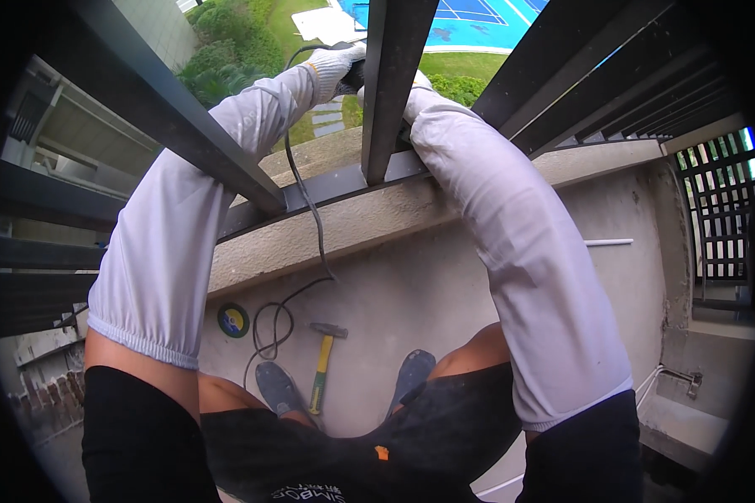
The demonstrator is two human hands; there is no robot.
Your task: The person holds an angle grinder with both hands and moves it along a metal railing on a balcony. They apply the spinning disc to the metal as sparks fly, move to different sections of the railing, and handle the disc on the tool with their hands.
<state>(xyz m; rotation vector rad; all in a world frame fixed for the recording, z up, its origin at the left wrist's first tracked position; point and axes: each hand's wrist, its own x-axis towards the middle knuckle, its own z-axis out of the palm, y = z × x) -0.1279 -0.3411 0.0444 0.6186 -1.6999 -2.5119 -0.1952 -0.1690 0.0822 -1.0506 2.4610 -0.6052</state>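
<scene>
Cord (317,220) runs over the ledge's (310,243) outer edge toward a dark tool (353,79) beyond it, clasped by the left hand (335,69), arms apparently passed between bars for outside reach, the right hand's (420,81) grip untellable behind a bar (390,92).

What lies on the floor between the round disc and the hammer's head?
In the head view, a dark cable lies looped there, between the disc and the hammer's head, with pale floor showing around it.
</scene>
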